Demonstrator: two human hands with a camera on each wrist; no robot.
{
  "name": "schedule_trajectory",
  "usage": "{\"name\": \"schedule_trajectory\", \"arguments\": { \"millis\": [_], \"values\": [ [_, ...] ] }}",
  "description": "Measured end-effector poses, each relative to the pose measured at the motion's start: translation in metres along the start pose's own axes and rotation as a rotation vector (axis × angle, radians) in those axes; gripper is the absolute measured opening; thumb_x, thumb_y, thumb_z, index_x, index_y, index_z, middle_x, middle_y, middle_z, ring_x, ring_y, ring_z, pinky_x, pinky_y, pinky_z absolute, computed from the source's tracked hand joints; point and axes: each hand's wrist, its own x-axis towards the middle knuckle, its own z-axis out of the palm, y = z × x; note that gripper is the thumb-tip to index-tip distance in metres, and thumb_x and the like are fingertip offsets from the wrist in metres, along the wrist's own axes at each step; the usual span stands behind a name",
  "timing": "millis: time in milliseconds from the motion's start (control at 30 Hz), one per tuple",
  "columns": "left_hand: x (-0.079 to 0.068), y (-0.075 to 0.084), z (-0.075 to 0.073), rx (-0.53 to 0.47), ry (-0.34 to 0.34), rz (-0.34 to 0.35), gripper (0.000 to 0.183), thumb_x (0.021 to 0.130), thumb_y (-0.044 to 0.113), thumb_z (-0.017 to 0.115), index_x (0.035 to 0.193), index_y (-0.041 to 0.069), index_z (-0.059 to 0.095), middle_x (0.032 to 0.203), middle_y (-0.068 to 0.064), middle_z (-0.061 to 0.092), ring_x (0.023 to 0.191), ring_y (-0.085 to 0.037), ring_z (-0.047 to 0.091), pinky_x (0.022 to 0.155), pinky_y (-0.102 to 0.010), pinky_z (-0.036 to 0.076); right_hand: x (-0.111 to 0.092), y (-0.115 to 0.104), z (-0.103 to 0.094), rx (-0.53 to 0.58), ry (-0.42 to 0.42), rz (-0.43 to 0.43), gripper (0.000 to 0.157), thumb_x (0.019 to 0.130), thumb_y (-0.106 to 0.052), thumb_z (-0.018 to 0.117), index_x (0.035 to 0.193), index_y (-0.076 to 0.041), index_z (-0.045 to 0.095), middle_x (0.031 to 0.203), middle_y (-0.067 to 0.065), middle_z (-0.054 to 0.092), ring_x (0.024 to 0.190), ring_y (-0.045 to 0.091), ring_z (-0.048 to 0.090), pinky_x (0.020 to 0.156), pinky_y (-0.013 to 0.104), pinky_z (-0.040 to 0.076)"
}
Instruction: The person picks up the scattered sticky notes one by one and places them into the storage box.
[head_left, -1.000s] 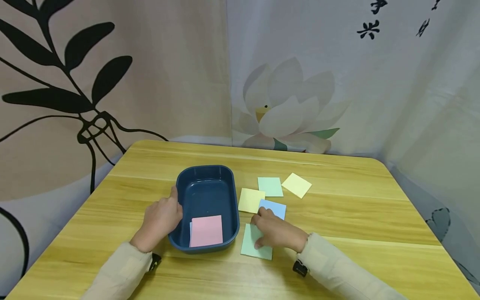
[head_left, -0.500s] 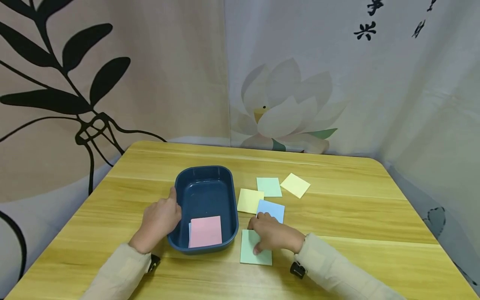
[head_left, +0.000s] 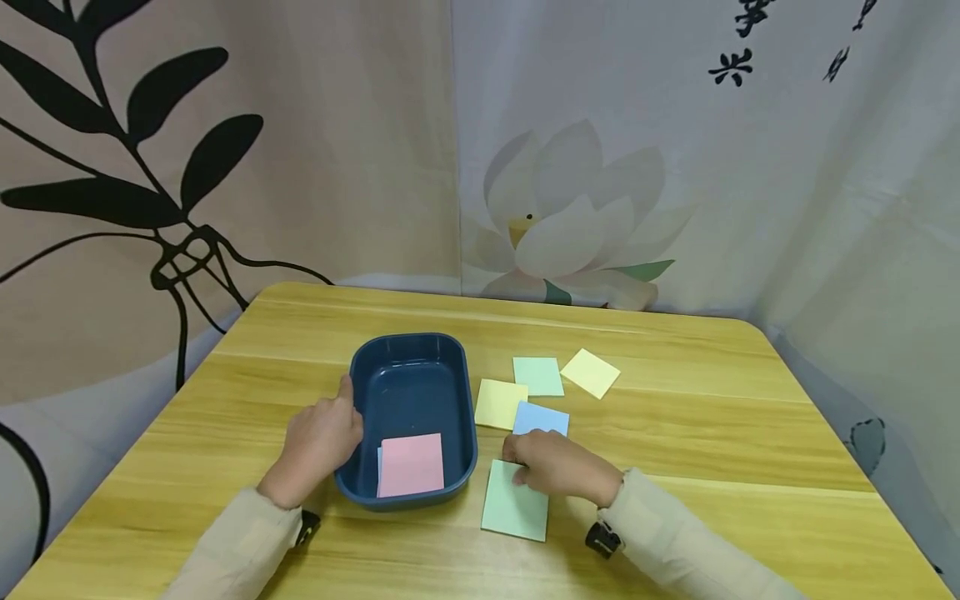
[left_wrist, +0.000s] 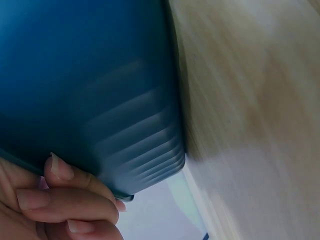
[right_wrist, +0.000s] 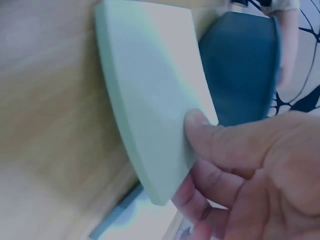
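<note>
A deep-blue rectangular plastic tub (head_left: pixel 408 383) stands left of the table's middle. My left hand (head_left: pixel 318 442) grips its left rim; in the left wrist view the curled fingers (left_wrist: pixel 75 202) lie at the rim against the outer wall. A pink sticky-note pad (head_left: pixel 412 462) lies inside the tub, covering most of a light blue one. To the tub's right, my right hand (head_left: pixel 562 462) pinches the far edge of a mint-green sticky-note pad (head_left: pixel 516 504). Seen from the right wrist, the thumb presses on the top face of this thick, slightly bent pad, fingers beneath.
Beyond the right hand lie a blue pad (head_left: pixel 542 417), partly covered by the hand, a yellow pad (head_left: pixel 500 403), another green pad (head_left: pixel 537 376) and another yellow pad (head_left: pixel 591 372). A printed curtain (head_left: pixel 360 150) hangs behind the wooden table (head_left: pixel 712 417).
The green pad has come towards the near edge, its far edge now in the right hand's pinch. The left hand and tub stay in place.
</note>
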Motion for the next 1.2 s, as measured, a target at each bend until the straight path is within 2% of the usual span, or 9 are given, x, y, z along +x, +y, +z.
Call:
{"name": "schedule_trajectory", "arguments": {
  "millis": [67, 200, 300, 533, 733, 967, 1200],
  "values": [
    [0.0, 0.001, -0.001, 0.001, -0.005, -0.003, 0.059, 0.089, 0.01, 0.05, 0.14, -0.016, 0.034, 0.047, -0.001, 0.039, 0.039, -0.017, 0.036, 0.039, -0.025, 0.024, -0.001, 0.001, -0.004, 0.02, -0.006, -0.023, 0.009, 0.087, 0.001, 0.063, 0.083, -0.006, 0.057, 0.072, -0.004, 0.043, 0.065, 0.009, 0.037, 0.062, 0.023, 0.032],
    [-0.001, 0.001, -0.001, -0.002, -0.009, -0.005, 0.059, 0.089, 0.01, 0.05, 0.14, -0.016, 0.034, 0.047, -0.001, 0.039, 0.039, -0.017, 0.036, 0.039, -0.025, 0.025, -0.002, 0.004, -0.013, 0.059, -0.016, -0.048, 0.011, 0.089, 0.004, 0.057, 0.085, -0.005, 0.06, 0.075, -0.003, 0.049, 0.067, 0.008, 0.04, 0.063, 0.021, 0.035],
    [0.0, 0.001, -0.001, -0.005, -0.009, -0.006, 0.059, 0.089, 0.01, 0.05, 0.14, -0.016, 0.034, 0.047, -0.002, 0.039, 0.039, -0.017, 0.036, 0.039, -0.025, 0.025, -0.003, 0.006, -0.02, 0.078, -0.024, -0.05, 0.011, 0.089, 0.004, 0.058, 0.089, -0.005, 0.063, 0.078, -0.003, 0.053, 0.069, 0.008, 0.043, 0.065, 0.021, 0.04],
    [-0.002, 0.001, 0.0, -0.006, -0.011, -0.01, 0.059, 0.089, 0.01, 0.05, 0.14, -0.017, 0.034, 0.047, -0.001, 0.039, 0.039, -0.016, 0.035, 0.039, -0.025, 0.025, -0.001, 0.007, -0.035, 0.102, -0.051, -0.076, 0.008, 0.091, 0.002, 0.058, 0.093, -0.003, 0.064, 0.078, -0.002, 0.052, 0.07, 0.008, 0.044, 0.065, 0.021, 0.041],
    [-0.002, 0.001, 0.0, -0.001, 0.007, 0.005, 0.059, 0.089, 0.009, 0.05, 0.139, -0.018, 0.035, 0.047, -0.001, 0.037, 0.038, -0.016, 0.034, 0.039, -0.024, 0.024, 0.005, -0.002, -0.056, 0.094, -0.04, -0.088, 0.008, 0.091, -0.001, 0.058, 0.097, -0.003, 0.064, 0.078, -0.001, 0.057, 0.07, 0.008, 0.047, 0.067, 0.022, 0.043],
    [-0.002, 0.002, 0.0, 0.001, 0.007, 0.002, 0.058, 0.089, 0.009, 0.051, 0.139, -0.017, 0.035, 0.047, -0.001, 0.038, 0.038, -0.016, 0.035, 0.039, -0.024, 0.024, 0.019, -0.02, -0.075, 0.077, -0.016, -0.078, 0.011, 0.092, 0.0, 0.057, 0.099, -0.001, 0.065, 0.072, -0.001, 0.05, 0.067, 0.01, 0.044, 0.063, 0.021, 0.038],
    [-0.002, 0.003, 0.0, 0.003, 0.002, -0.006, 0.058, 0.09, 0.009, 0.051, 0.139, -0.017, 0.035, 0.047, -0.001, 0.038, 0.038, -0.016, 0.035, 0.039, -0.025, 0.025, 0.04, -0.034, -0.086, 0.092, -0.005, -0.069, 0.014, 0.093, -0.002, 0.056, 0.103, 0.0, 0.065, 0.084, 0.005, 0.057, 0.073, 0.013, 0.047, 0.064, 0.021, 0.039]
  ]
}}
